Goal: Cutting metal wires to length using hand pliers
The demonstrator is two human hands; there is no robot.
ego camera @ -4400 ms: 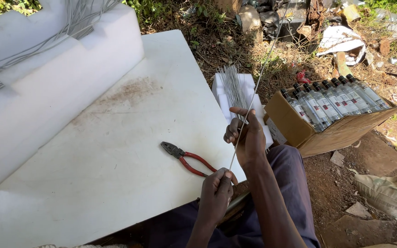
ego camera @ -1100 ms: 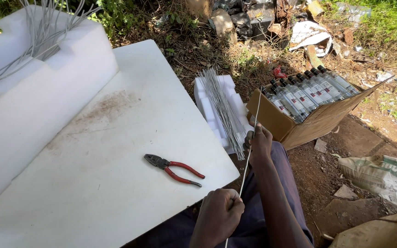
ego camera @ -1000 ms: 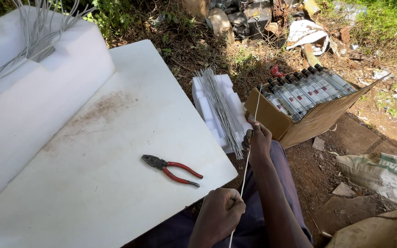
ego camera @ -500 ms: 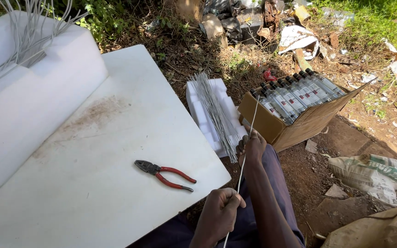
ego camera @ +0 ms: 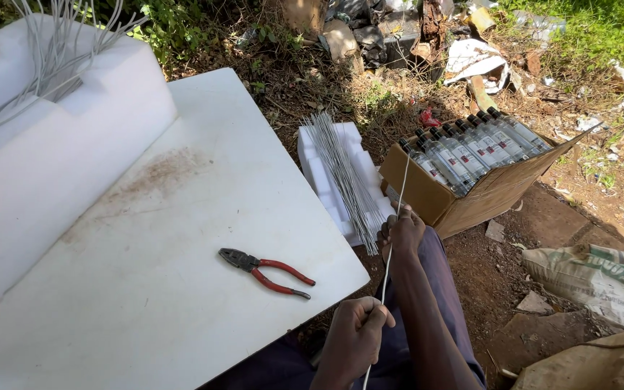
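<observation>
Both hands grip one thin wire [ego camera: 388, 271] that runs between them off the near right corner of the table [ego camera: 182, 238]: the left hand [ego camera: 352, 347] is fisted around its lower part, low in the view over the lap, and the right hand [ego camera: 401, 232] is closed on it higher up, just past the table's right edge. Above the right hand the wire rises free and ends in front of the cardboard box [ego camera: 464, 198]. That box lies open on the dirt, packed with bottles [ego camera: 471, 148], and its near wall sits just beside the right hand. A bundle of cut wires [ego camera: 341, 177] rests on a foam block [ego camera: 326, 170] between the table edge and the box, its near tips close to the right hand. Red-handled pliers [ego camera: 265, 267] lie on the table near its right corner, apart from both hands, with bare tabletop all round them. A tall foam piece [ego camera: 45, 144] stands along the table's left side with bent wires [ego camera: 59, 43] stuck in its top. A sack [ego camera: 594, 271] lies on the ground to the right.
</observation>
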